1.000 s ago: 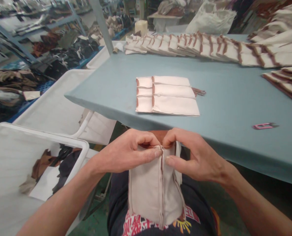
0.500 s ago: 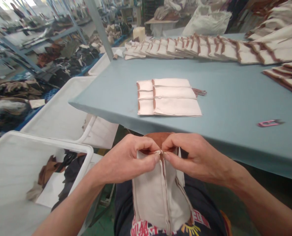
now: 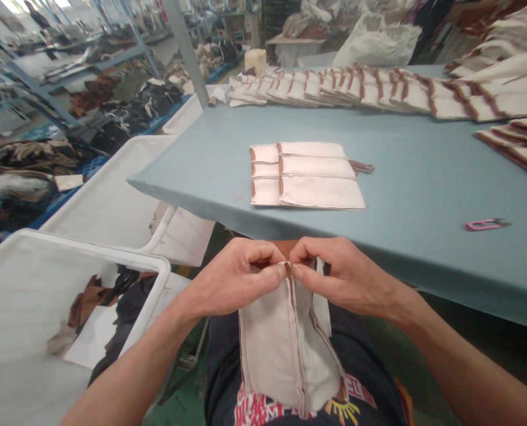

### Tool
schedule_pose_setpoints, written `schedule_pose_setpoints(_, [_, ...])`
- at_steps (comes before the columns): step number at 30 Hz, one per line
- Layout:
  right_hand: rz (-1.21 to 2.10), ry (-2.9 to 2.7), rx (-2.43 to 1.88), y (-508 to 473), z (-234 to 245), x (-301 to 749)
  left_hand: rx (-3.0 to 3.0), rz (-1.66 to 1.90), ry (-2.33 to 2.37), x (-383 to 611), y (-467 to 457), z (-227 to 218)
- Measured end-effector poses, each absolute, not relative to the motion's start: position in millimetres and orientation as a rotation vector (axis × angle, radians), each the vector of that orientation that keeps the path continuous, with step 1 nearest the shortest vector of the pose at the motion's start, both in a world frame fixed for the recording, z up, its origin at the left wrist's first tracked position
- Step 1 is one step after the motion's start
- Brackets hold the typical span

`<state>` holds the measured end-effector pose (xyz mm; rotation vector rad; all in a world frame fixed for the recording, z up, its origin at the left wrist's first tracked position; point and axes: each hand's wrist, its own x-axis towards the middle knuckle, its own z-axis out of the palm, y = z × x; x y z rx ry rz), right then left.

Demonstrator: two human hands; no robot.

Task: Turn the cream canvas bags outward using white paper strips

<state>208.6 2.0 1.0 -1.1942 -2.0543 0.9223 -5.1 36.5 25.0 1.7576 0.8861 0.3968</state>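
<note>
A cream fabric piece (image 3: 267, 340) with brown edging and a raised seam down its middle hangs over my lap. My left hand (image 3: 241, 275) pinches its top edge just left of the seam, thumb toward me. Close beside it, my right hand (image 3: 343, 275) pinches the same edge on the other side, the thumb tips nearly touching. Brown material shows behind the fingers. On the table in front lie two overlapping cream sewn pieces (image 3: 317, 192) with brown ends and a brown cord loop (image 3: 363, 167) at the right.
Pink thread snips (image 3: 485, 225) lie on the blue-green table (image 3: 423, 177) at the right. A long row of cream pieces (image 3: 334, 89) lines the far side. White bins (image 3: 166, 269) with brown and black scraps stand at the left, near a metal post (image 3: 186, 47).
Both hands have shifted slightly upward with the fabric's top edge, still pinching it at the seam. The table items appear slightly shifted as the view moved a little.
</note>
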Motion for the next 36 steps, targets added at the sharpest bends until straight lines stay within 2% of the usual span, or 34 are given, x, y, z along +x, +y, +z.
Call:
schedule_pose_setpoints(6, [0.854,-2.070,-1.151,-1.2,2.8,206.9,1.773,0.412,0.887,-3.2,34.6,29.0])
schedule_pose_setpoints(22, [0.521,-2.279,-1.117,-3.8,9.3,202.7,2.389,0.332,0.877,-3.9,41.4,53.3])
schedule_pose_setpoints(26, [0.615,-2.240,-1.097,-3.5,12.3,202.0,2.432,0.283,0.822,-0.8,43.3,55.7])
schedule_pose_setpoints(30, [0.783,-2.160,-1.151,-0.9,14.1,201.5,2.648,0.394,0.723,1.4,40.6,48.6])
schedule_pose_setpoints(36, [0.835,-2.152,-1.215,5.7,12.9,202.5,2.938,0.449,0.627,-5.4,38.5,34.5])
